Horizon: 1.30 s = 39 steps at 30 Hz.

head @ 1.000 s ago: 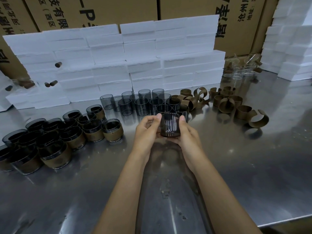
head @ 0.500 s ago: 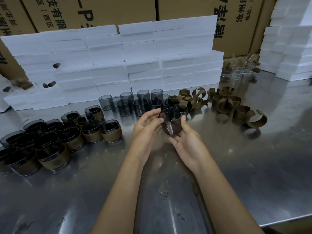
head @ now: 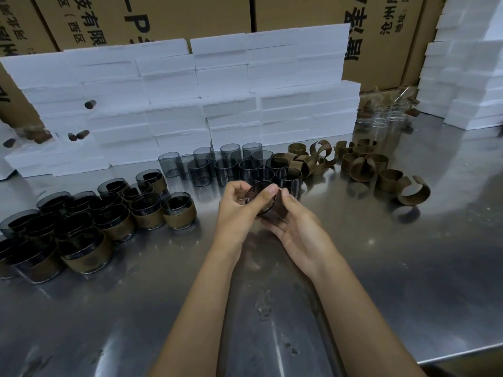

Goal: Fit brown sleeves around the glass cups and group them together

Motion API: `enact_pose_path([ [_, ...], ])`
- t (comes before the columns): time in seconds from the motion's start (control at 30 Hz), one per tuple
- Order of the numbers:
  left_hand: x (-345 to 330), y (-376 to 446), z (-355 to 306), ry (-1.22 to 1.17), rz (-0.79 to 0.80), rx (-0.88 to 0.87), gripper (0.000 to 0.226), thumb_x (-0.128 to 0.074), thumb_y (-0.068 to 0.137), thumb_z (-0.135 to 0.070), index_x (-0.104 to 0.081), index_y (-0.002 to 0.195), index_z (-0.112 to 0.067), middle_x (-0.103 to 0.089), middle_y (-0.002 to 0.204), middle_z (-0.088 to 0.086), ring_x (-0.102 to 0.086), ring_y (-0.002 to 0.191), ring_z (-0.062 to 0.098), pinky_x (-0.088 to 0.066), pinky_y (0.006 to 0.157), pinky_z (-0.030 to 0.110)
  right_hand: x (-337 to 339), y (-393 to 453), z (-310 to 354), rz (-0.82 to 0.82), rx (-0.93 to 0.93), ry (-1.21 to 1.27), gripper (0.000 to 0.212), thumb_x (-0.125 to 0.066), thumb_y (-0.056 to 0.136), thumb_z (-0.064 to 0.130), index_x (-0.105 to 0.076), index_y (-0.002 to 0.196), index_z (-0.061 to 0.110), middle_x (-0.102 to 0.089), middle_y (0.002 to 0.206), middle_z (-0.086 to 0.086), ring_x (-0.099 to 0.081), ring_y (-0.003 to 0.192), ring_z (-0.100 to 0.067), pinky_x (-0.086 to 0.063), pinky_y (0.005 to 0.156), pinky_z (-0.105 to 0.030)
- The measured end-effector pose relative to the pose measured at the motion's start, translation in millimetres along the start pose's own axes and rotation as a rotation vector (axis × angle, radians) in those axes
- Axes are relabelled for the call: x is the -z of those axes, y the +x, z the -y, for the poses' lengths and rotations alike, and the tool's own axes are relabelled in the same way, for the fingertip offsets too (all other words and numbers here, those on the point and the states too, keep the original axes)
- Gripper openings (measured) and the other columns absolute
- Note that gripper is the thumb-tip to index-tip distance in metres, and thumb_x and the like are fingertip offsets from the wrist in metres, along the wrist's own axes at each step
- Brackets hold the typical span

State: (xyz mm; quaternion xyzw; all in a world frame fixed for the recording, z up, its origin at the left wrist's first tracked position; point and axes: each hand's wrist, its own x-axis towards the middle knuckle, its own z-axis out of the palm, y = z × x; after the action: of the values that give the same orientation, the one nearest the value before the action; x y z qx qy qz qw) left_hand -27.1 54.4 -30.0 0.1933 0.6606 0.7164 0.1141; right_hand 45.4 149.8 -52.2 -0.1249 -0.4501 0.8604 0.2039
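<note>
A dark smoked glass cup [head: 273, 209] is tilted on its side above the steel table, its mouth facing left. My left hand [head: 239, 210] grips its rim with thumb across the opening. My right hand [head: 298, 229] cradles the cup from below and the right, fingers curled round it. Whether a sleeve sits on this cup I cannot tell. Bare glass cups [head: 226, 170] stand in a cluster behind my hands. Loose brown sleeves [head: 362, 167] lie curled to the right. Sleeved cups [head: 114, 216] are grouped at the left.
White foam blocks [head: 217, 99] are stacked along the back, with more [head: 468, 66] at the far right and cardboard boxes [head: 299, 12] behind. Clear glasses [head: 386, 118] stand at the back right. The steel table [head: 408, 295] ends at its front edge at lower right.
The cup stood upright between both hands; it has been tipped onto its side, mouth to the left. My left thumb now lies across the rim and my right hand has slid beneath it.
</note>
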Motion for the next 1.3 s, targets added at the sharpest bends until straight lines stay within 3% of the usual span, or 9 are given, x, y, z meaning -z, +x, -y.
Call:
enact_pose_path([
  [0.17, 3, -1, -1, -0.072, -0.038, 0.033, 0.039, -0.078, 0.08, -0.049, -0.055, 0.085, -0.018, -0.061, 0.092, 0.01, -0.062, 0.091, 0.027, -0.053, 0.095, 0.053, -2, -1, 1, 0.019, 0.016, -0.054, 0.038, -0.055, 0.102, 0.035, -0.066, 0.133, 0.015, -0.074, 0.123, -0.012, -0.072, 0.112, -0.022, -0.055, 0.094, -0.031],
  [0.33, 2, 1, 1, -0.092, -0.084, 0.054, 0.015, -0.065, 0.1, -0.023, -0.062, 0.098, -0.009, -0.07, 0.099, 0.015, -0.067, 0.098, 0.03, -0.056, 0.098, 0.049, -3, -1, 2, -0.026, 0.016, 0.033, 0.04, -0.057, 0.101, 0.036, -0.067, 0.129, 0.009, -0.075, 0.12, -0.013, -0.071, 0.114, -0.024, -0.055, 0.098, -0.033],
  [0.43, 0, 1, 3, -0.108, -0.116, 0.101, 0.007, -0.057, 0.103, -0.007, -0.063, 0.105, -0.004, -0.069, 0.111, 0.022, -0.068, 0.104, 0.037, -0.055, 0.1, 0.053, -1, -2, 4, -0.025, -0.003, 0.109, 0.035, -0.049, 0.106, 0.031, -0.067, 0.126, 0.009, -0.077, 0.11, -0.011, -0.074, 0.101, -0.02, -0.057, 0.087, -0.029],
  [0.6, 3, 4, 7, -0.2, -0.066, 0.21, 0.023, -0.048, 0.102, 0.006, -0.065, 0.118, 0.01, -0.074, 0.11, 0.025, -0.074, 0.093, 0.026, -0.063, 0.075, 0.03, -4, -1, 4, -0.111, 0.049, 0.026, 0.038, -0.053, 0.104, 0.028, -0.062, 0.135, 0.008, -0.071, 0.125, -0.017, -0.066, 0.105, -0.02, -0.051, 0.08, -0.027],
  [0.73, 2, 3, 5, -0.301, 0.02, 0.279, 0.028, -0.044, 0.102, 0.009, -0.066, 0.118, 0.005, -0.078, 0.094, 0.015, -0.076, 0.09, 0.024, -0.062, 0.069, 0.027, -6, 0, 0, -0.22, 0.171, -0.083, 0.032, -0.072, 0.094, 0.032, -0.067, 0.122, 0.019, -0.076, 0.107, -0.002, -0.071, 0.087, -0.01, -0.05, 0.065, -0.02],
  [0.87, -2, 2, 4, -0.405, 0.049, 0.28, 0.026, -0.051, 0.108, -0.021, -0.058, 0.13, -0.008, -0.072, 0.114, 0.023, -0.076, 0.099, 0.034, -0.065, 0.074, 0.041, -3, 0, -3, -0.255, 0.244, -0.172, 0.037, -0.08, 0.084, 0.042, -0.063, 0.113, 0.027, -0.075, 0.1, 0.003, -0.074, 0.087, -0.006, -0.053, 0.065, -0.015],
  [0.97, -5, 0, 4, -0.411, 0.143, 0.286, 0.041, -0.055, 0.104, -0.042, -0.059, 0.129, -0.009, -0.073, 0.117, 0.022, -0.075, 0.105, 0.032, -0.064, 0.074, 0.039, 0, 3, -7, -0.27, 0.308, -0.336, 0.038, -0.082, 0.084, 0.042, -0.059, 0.11, 0.028, -0.067, 0.091, 0.005, -0.07, 0.081, -0.005, -0.057, 0.071, -0.023],
  [1.13, -7, 1, 10, -0.346, 0.206, 0.237, 0.032, -0.073, 0.094, -0.021, -0.068, 0.122, -0.006, -0.075, 0.112, 0.014, -0.073, 0.102, 0.022, -0.062, 0.074, 0.032, 2, 6, -8, -0.334, 0.428, -0.512, 0.009, -0.069, 0.097, 0.023, -0.06, 0.095, 0.022, -0.06, 0.078, -0.002, -0.06, 0.07, -0.01, -0.052, 0.07, -0.031],
  [1.3, -6, 8, 14, -0.481, 0.154, 0.334, 0.029, -0.076, 0.088, -0.014, -0.069, 0.115, -0.008, -0.072, 0.119, 0.021, -0.073, 0.102, 0.024, -0.062, 0.069, 0.032, 13, 25, 7, -0.505, 0.395, -0.425, 0.017, -0.062, 0.1, 0.008, -0.063, 0.083, 0.008, -0.059, 0.067, -0.005, -0.052, 0.06, -0.015, -0.045, 0.065, -0.033],
])
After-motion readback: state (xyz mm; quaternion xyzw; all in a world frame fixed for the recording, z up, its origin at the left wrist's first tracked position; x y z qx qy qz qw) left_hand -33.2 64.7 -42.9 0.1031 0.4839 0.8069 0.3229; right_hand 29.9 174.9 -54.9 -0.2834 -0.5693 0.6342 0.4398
